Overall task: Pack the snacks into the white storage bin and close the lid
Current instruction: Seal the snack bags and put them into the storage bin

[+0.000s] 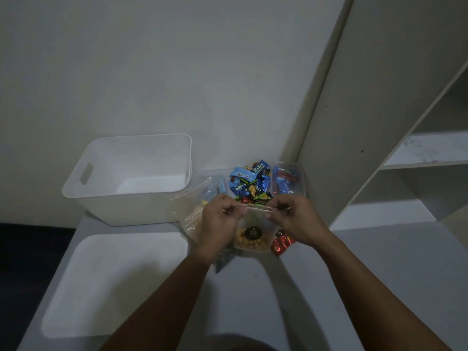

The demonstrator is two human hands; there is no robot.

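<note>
Hands, left hand (pixel 219 219) and right hand (pixel 295 219), pinch the bag (pixel 253 234) top; press evenly, then lift toward the bin (pixel 126 203) at ten o'clock.

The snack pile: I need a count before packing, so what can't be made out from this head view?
- Clear bag: its zip edge sits behind the left hand and right hand; sealed or not, unclear.
- Red wrappers: partly under the right wrist.
- Snack pile: dim, overlapping; no count possible.
- White storage bin: near wall hides part of the floor.
</note>
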